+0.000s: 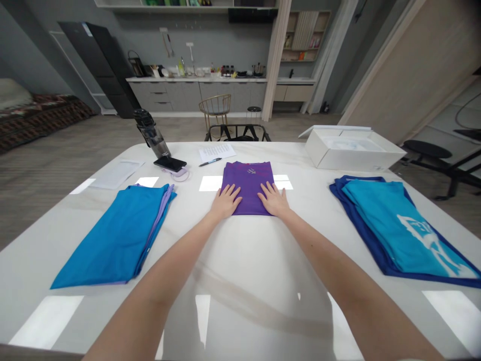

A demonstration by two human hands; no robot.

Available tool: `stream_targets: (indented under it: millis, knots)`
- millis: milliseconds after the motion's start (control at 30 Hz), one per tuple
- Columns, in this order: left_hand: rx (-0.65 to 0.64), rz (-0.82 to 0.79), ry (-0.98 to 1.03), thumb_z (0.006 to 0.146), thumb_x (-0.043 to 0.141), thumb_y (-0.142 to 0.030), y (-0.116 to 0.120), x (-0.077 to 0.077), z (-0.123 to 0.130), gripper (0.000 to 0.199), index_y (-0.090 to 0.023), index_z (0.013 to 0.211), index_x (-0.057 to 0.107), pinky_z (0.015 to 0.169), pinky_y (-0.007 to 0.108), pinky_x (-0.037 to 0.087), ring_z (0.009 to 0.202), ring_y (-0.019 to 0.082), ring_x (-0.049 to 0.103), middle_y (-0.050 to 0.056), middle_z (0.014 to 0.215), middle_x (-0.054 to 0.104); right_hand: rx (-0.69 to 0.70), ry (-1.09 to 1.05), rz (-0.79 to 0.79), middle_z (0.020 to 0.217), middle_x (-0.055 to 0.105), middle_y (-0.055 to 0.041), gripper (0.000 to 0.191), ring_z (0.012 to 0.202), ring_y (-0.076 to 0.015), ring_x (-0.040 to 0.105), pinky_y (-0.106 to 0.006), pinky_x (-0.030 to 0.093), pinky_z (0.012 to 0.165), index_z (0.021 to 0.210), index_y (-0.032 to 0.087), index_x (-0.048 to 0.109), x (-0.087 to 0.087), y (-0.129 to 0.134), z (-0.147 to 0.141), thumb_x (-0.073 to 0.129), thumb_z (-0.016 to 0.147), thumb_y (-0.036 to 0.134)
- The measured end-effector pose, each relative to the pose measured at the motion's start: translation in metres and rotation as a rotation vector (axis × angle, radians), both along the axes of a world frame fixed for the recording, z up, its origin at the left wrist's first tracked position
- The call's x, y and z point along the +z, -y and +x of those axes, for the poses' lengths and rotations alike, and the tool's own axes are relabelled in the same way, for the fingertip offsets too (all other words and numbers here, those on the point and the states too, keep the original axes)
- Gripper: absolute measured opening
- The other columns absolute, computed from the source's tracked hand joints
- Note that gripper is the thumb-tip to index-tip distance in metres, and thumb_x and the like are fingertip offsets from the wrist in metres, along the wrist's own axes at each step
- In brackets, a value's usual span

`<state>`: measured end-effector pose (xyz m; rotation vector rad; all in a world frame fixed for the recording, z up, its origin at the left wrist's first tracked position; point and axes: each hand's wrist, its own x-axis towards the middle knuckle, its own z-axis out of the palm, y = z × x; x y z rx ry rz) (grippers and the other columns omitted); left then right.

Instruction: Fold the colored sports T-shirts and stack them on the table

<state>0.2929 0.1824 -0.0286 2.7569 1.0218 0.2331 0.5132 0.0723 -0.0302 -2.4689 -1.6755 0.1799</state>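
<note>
Now the purple garment (250, 189) is flanked and touched equally by left hand (224, 201) and right hand (274, 200), fingers spread, long axis seemingly pointed away.

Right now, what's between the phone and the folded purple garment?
Head view: a lilac cord beside the phone, then a pen nearer the purple garment, a printed sheet behind the pen; otherwise white tabletop.

glossy, smooth white table (244, 281); matt purple cloth (248, 193); matt white paper sheet (221, 150).
</note>
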Motion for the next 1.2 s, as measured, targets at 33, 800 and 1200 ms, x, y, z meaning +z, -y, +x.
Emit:
stream_targets:
  millis: [33, 800, 1200]
  knots:
    - [0.002, -0.008, -0.014, 0.104, 0.024, -0.053, 0.000, 0.002, -0.006, 0.061, -0.027, 0.158, 0.035, 0.127, 0.055, 0.017, 0.156, 0.029, 0.021, 0.005, 0.167, 0.027, -0.042, 0.002, -0.012, 0.169, 0.017, -0.0047, 0.067, 0.155, -0.0316, 0.013, -0.068, 0.006, 0.120, 0.163, 0.030, 0.025, 0.001, 0.007, 0.007, 0.018, 0.105, 0.063]
    - [0.095, 0.149, -0.056, 0.090, 0.043, -0.013, 0.068, 0.024, -0.075, 0.040, -0.017, 0.122, 0.066, 0.102, 0.041, 0.047, 0.116, 0.028, 0.062, 0.014, 0.122, 0.068, -0.196, -0.100, 0.219, 0.126, 0.066, -0.0147, 0.037, 0.120, -0.0295, 0.059, -0.041, 0.043, 0.101, 0.118, 0.019, 0.073, 0.008, 0.116, -0.015, 0.055, 0.096, 0.043]
    - [0.469, -0.277, 0.403, 0.089, 0.057, -0.018, 0.062, 0.017, -0.050, 0.038, -0.020, 0.126, 0.056, 0.092, 0.033, 0.049, 0.107, 0.022, 0.065, 0.011, 0.117, 0.068, -0.210, -0.776, 0.478, 0.101, 0.072, -0.0050, 0.038, 0.078, -0.0156, 0.062, -0.027, 0.048, 0.076, 0.110, 0.015, 0.067, 0.011, 0.084, -0.019, 0.068, 0.074, 0.025]
